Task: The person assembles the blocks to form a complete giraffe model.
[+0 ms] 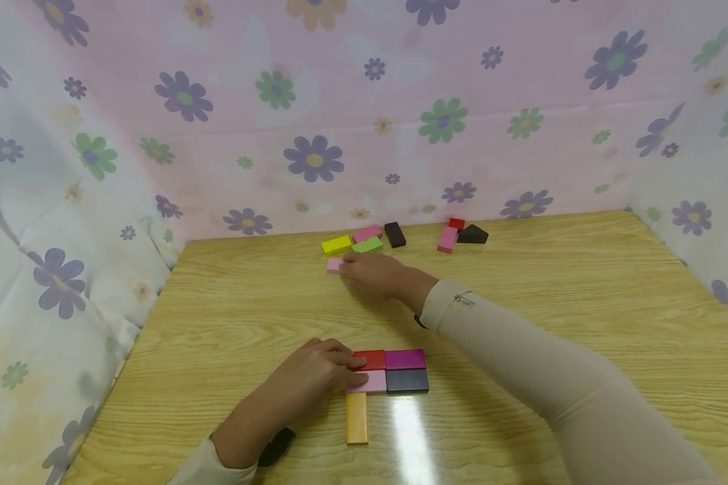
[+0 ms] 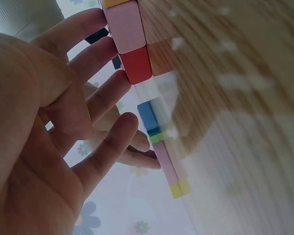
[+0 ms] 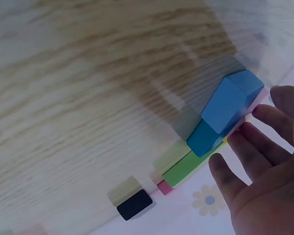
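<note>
My left hand (image 1: pixel 315 374) rests its fingertips on the left ends of a red block (image 1: pixel 373 359) and a light pink block (image 1: pixel 374 382). A purple block (image 1: pixel 405 358) and a dark grey block (image 1: pixel 407 381) lie flush against their right ends. Below the pink one, an orange block (image 1: pixel 357 418) lies lengthwise. Farther back, my right hand (image 1: pixel 373 273) reaches over another light pink block (image 1: pixel 334 265), fingers extended at its top. Blue blocks (image 3: pixel 228 105) sit by those fingertips in the right wrist view; the hand hides them from the head view.
Around the right hand lie a yellow block (image 1: pixel 336 245), a green block (image 1: pixel 367 245), a deeper pink block (image 1: pixel 367 234) and a black block (image 1: pixel 395 234). To the right are a red piece (image 1: pixel 456 223), a pink block (image 1: pixel 447 240) and a black angled block (image 1: pixel 473 234). Flowered cloth (image 1: pixel 352 135) stands behind.
</note>
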Tool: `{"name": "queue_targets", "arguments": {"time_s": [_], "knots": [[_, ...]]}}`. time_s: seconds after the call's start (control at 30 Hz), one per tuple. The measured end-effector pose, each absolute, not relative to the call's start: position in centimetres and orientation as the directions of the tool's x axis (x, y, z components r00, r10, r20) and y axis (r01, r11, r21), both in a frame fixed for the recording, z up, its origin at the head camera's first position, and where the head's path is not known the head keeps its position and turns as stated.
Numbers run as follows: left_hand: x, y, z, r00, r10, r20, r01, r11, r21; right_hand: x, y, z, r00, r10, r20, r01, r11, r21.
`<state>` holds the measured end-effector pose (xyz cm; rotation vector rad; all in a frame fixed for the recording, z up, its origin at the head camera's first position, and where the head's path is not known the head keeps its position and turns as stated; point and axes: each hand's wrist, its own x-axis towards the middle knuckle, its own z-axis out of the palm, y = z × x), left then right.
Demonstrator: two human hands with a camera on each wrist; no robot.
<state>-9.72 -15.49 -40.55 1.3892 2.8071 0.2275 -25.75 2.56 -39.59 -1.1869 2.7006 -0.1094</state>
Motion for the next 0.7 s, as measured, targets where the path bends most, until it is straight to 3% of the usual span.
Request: {"name": "queue_targets", "arguments": {"time_s": [0.5, 0.7], "knots": [[-9.7, -15.5, -40.7, -0.598, 0.795, 0.103, 0.801, 0.587, 0.120, -26.7, 1.2, -40.7, -0.716, -0.697, -0.043, -0.667, 0.701, -0.251], [-9.7, -15.4, -40.7, -0.601, 0.794, 0.092, 0.797, 0.589, 0.132, -26.5, 1.2, -40.7, -0.727, -0.684, -0.068, -0.641, 0.710, -0.290]]}}
